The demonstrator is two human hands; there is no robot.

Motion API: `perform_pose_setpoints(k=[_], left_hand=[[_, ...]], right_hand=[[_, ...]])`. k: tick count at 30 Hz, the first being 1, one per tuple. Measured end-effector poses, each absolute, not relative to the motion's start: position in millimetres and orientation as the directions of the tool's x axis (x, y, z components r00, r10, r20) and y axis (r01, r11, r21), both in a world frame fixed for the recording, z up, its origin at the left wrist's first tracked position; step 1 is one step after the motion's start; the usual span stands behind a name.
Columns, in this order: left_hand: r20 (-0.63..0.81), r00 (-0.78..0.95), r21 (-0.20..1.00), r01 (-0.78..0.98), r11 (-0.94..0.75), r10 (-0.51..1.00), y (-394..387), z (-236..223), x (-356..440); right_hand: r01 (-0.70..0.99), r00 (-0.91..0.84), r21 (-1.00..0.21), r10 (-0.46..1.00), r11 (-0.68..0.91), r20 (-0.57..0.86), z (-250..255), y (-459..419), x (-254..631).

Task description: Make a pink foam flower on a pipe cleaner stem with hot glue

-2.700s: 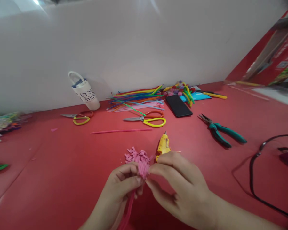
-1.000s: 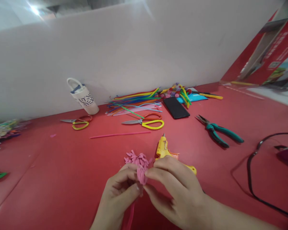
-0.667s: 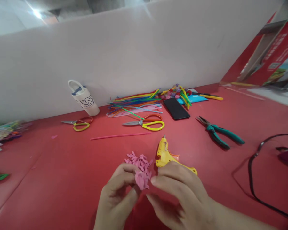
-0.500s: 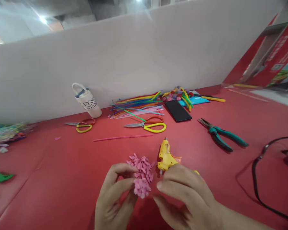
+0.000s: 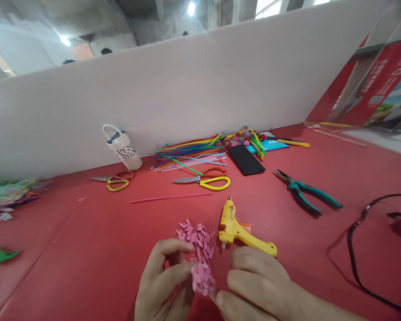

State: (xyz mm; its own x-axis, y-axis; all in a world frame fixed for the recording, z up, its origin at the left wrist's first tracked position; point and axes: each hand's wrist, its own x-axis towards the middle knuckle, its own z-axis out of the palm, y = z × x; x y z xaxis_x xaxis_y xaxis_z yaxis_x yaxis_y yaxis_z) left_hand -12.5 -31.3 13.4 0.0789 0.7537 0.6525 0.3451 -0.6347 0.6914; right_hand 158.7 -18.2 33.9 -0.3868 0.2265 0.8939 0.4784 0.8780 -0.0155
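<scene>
Left hand (image 5: 162, 285) pinched the pink flower (image 5: 200, 256) between thumb and fingers, low centre over the red table (image 5: 87, 249). Right hand (image 5: 257, 290) sat just beside it, fingers loosely curled, thumb tip at the flower's lower tuft; firm hold there could not be told. Flower's long axis ran roughly away from the person, fringed end pointing up and slightly left toward the divider, rounder tuft nearest the camera. Stem hidden behind the hands. Glue gun (image 5: 240, 229) lay just right of the flower, nozzle pointing away. Scissors (image 5: 205, 180) and pliers (image 5: 307, 196) lay farther back.
</scene>
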Motion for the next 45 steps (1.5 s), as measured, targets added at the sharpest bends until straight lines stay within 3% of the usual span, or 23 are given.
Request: perform_pose_setpoints(k=[3, 8, 14, 19, 22, 25, 27, 29, 32, 37, 41, 45], left_hand=[[0.636, -0.029, 0.738, 0.316, -0.597, 0.771, -33.9, 12.6, -4.6], [0.626, -0.042, 0.751, 0.301, -0.588, 0.779, -34.9, 14.7, -3.4], [0.617, 0.135, 0.718, 0.308, -0.625, 0.775, -33.3, 14.7, -12.1], [0.605, 0.001, 0.765, 0.279, -0.581, 0.796, -35.1, 14.9, -5.7], [0.579, -0.028, 0.789, 0.275, -0.55, 0.815, -35.1, 15.6, -6.4], [0.572, -0.08, 0.801, 0.271, -0.534, 0.817, -33.8, 16.0, -12.2], [0.567, -0.11, 0.81, 0.255, -0.529, 0.816, -32.3, 16.4, -15.7], [0.542, -0.118, 0.829, 0.235, -0.507, 0.832, -30.7, 17.0, -17.5], [0.508, -0.121, 0.851, 0.222, -0.475, 0.853, -28.4, 17.1, -17.7], [0.544, -0.161, 0.83, 0.252, -0.498, 0.824, -26.9, 14.4, -19.0], [0.561, -0.192, 0.818, 0.277, -0.504, 0.805, -27.2, 16.0, -20.5], [0.615, -0.2, 0.784, 0.256, -0.565, 0.763, -28.9, 21.0, -19.1]], right_hand=[[0.509, -0.388, -0.002, 0.231, 0.861, 0.892, 35.8, -19.2, 156.9], [0.543, -0.372, 0.032, 0.206, 0.839, 0.905, 38.1, -19.8, 155.6], [0.51, -0.366, 0.038, 0.177, 0.859, 0.914, 30.0, -19.9, 157.0], [0.498, -0.346, -0.037, 0.237, 0.867, 0.908, 27.2, -21.1, 161.7], [0.513, -0.344, -0.149, 0.361, 0.845, 0.867, 31.0, -12.8, 171.4], [0.721, -0.359, -0.211, 0.616, 0.66, 0.701, 29.7, 2.8, 187.7], [0.865, -0.371, -0.116, 0.776, 0.489, 0.51, 22.4, 12.0, 199.6], [0.9, -0.394, -0.046, 0.854, 0.433, 0.34, 11.6, 17.2, 208.6], [0.92, -0.38, -0.055, 0.918, 0.388, 0.114, -3.1, 17.7, 210.8], [0.957, -0.277, -0.09, 0.961, 0.274, -0.014, -13.9, 15.3, 197.6], [0.941, -0.277, -0.175, 0.956, 0.29, 0.097, -8.1, 17.0, 195.3], [0.814, -0.258, -0.322, 0.798, 0.483, 0.544, 16.4, 11.5, 195.5]])
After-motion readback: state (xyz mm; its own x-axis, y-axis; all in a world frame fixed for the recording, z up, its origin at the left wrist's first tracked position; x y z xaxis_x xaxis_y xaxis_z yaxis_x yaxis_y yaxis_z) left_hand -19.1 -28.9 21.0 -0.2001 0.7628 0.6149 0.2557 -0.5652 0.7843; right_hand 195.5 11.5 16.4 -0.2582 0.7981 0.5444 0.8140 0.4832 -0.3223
